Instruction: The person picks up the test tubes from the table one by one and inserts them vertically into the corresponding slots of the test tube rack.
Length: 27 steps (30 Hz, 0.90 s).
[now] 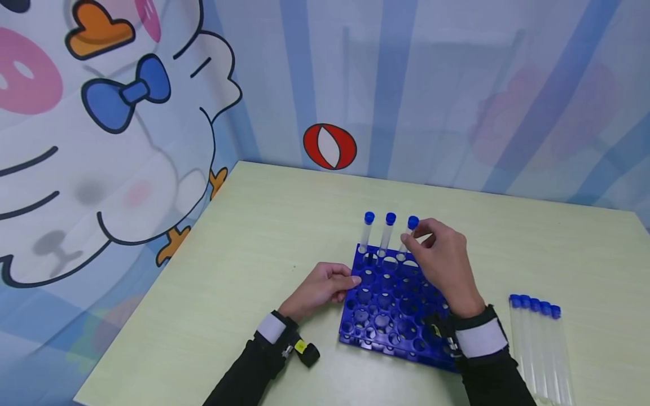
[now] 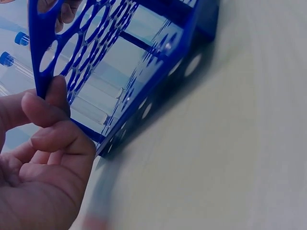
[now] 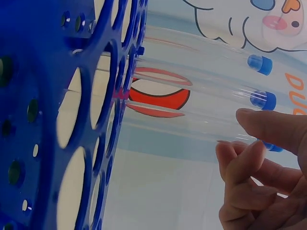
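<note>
A blue test tube rack [image 1: 383,307] with rows of round holes stands on the table. Three clear test tubes with blue caps rise from its far row: a left one [image 1: 366,232], a middle one [image 1: 387,232] and a right one [image 1: 409,228]. My right hand [image 1: 447,259] pinches the right tube just below its cap, thumb and fingertips on either side; the fingers partly hide that cap in the right wrist view. At the rack's left edge my left hand [image 1: 321,286] grips the top plate [image 2: 44,67] between thumb and curled fingers.
Several more blue-capped test tubes [image 1: 542,349] lie side by side on the table [image 1: 213,316], right of my right forearm. Behind the table stands a wall [image 1: 442,113] printed with cartoons; another printed wall borders the left side.
</note>
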Each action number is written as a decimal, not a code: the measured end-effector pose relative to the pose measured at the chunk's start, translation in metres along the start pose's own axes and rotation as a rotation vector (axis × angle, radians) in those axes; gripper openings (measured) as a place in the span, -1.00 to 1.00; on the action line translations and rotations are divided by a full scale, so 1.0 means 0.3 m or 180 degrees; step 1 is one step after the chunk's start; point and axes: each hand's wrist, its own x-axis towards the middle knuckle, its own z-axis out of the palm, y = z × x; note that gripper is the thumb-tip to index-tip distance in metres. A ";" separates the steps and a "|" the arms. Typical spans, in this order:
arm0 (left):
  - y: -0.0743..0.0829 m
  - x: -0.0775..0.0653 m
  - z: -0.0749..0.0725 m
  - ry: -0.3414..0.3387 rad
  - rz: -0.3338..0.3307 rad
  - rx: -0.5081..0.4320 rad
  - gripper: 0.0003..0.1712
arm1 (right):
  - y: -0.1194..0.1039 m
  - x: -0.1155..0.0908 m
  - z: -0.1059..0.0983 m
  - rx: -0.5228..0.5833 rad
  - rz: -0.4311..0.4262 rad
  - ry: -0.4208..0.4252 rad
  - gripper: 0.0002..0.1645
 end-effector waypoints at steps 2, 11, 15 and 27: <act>0.007 -0.004 0.004 -0.0016 0.0013 -0.0008 -0.66 | 0.000 -0.002 -0.006 -0.0008 0.0058 -0.0071 -0.57; 0.061 -0.037 0.016 -0.0030 0.0015 0.0088 -0.67 | -0.217 0.006 -0.343 -0.0026 0.0600 -0.1109 -0.09; 0.055 -0.035 0.013 -0.0035 0.0039 0.0057 -0.68 | -0.238 0.010 -0.517 -0.0323 0.0710 -0.1662 -0.10; -0.012 0.001 -0.001 -0.0019 0.0055 -0.0054 -0.66 | 0.172 -0.027 -0.718 -0.0606 0.1459 -0.3014 -0.59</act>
